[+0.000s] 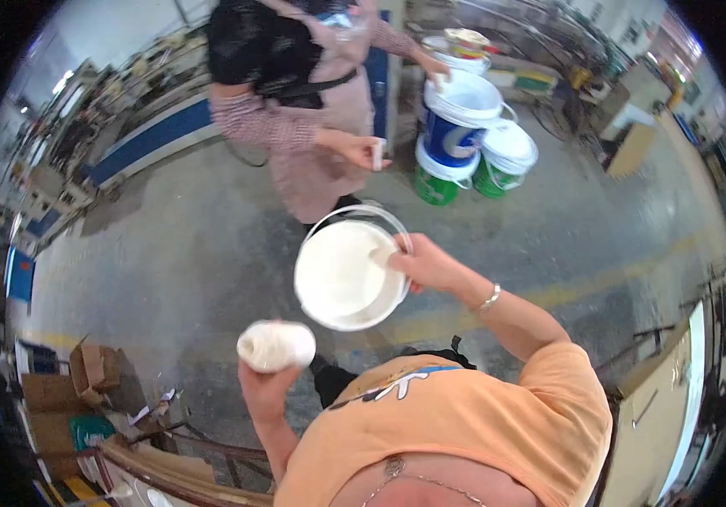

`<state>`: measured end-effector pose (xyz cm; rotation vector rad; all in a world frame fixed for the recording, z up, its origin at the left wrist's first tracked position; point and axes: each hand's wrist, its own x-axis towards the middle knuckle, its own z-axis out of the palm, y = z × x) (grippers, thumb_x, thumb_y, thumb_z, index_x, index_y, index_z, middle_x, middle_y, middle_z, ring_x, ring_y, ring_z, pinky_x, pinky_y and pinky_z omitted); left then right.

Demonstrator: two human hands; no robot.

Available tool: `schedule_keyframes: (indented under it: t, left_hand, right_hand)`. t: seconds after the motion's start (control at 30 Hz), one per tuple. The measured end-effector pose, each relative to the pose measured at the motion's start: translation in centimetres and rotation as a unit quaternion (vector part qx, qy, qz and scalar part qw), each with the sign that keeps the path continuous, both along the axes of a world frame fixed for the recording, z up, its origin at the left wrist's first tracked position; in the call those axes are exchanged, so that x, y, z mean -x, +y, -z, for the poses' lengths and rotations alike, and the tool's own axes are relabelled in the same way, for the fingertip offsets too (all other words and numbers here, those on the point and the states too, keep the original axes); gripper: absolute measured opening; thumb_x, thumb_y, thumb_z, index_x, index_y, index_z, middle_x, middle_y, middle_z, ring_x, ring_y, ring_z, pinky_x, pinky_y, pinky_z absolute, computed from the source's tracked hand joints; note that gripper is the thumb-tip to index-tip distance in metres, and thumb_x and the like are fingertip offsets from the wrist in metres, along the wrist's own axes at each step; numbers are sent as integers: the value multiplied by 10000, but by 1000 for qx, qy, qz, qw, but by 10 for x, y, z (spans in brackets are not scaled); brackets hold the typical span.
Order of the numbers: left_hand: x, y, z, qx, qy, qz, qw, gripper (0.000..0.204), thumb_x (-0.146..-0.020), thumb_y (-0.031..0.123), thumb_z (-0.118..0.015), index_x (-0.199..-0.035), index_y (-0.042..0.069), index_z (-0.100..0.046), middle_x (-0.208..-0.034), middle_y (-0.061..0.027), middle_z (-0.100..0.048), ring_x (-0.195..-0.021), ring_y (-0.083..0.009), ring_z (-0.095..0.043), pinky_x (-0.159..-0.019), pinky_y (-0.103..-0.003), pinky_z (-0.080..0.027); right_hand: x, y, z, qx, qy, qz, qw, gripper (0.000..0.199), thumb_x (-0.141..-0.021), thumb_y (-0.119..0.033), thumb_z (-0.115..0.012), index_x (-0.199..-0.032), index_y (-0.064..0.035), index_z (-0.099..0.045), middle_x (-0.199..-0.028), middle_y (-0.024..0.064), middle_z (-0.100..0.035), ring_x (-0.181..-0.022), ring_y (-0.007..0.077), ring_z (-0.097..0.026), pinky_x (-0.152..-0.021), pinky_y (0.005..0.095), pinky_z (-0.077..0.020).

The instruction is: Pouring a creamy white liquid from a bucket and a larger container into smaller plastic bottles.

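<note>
My right hand (427, 264) is closed on the rim of a white plastic bucket (305, 291), fingers outside and thumb over the edge. The bucket hangs in front of me with its open mouth up, and its inside looks white. Its thin wire-like handle arches over the far side. To the left and nearer to me, my left hand (268, 390) is closed around a white rounded cylinder (288, 345) with a rough cream-coloured end. Whether that is a roll or a filled container, I cannot tell. The cylinder and bucket are apart.
Across from me stands a person in a pinkish apron (316, 110), one hand holding a small white piece, the other near a blue bucket (451, 127). It is stacked on a green bucket (437, 182). Cardboard boxes (97, 367) lie left; a metal frame (211, 444) is close behind them.
</note>
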<state>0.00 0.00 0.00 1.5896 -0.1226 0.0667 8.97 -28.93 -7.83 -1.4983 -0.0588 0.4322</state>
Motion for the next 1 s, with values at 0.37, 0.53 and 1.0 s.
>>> schedule_keyframes:
  t: [0.37,0.53,1.0]
  left_hand:
    - [-234,-364,116,88,64,307,945,645,-726,17,-784,-1290,26,-472,-1226,-69,-569,-1115,-159,-562,-971,-324,-462]
    - [-328,-465,117,-38,-28,329,943,681,-700,130,-828,-1287,52,-492,-1204,-77,-579,-1076,-178,-580,-919,-331,-483]
    - [-479,-637,151,40,-1,285,958,641,-682,68,-819,-1254,47,-532,-1146,-62,-617,-1055,-163,-589,-927,-317,-465]
  right_hand:
    - [-8,-387,-19,160,-2,406,900,163,-850,-150,-565,-872,11,-581,-626,42,-581,-403,115,-517,-347,249,-416]
    - [-64,-467,-60,203,-10,471,859,168,-846,-156,-565,-876,10,-576,-642,47,-571,-420,122,-512,-356,264,-413]
    - [-273,-625,-99,250,-22,384,889,162,-835,-143,-546,-870,9,-592,-633,51,-587,-420,121,-537,-349,244,-438]
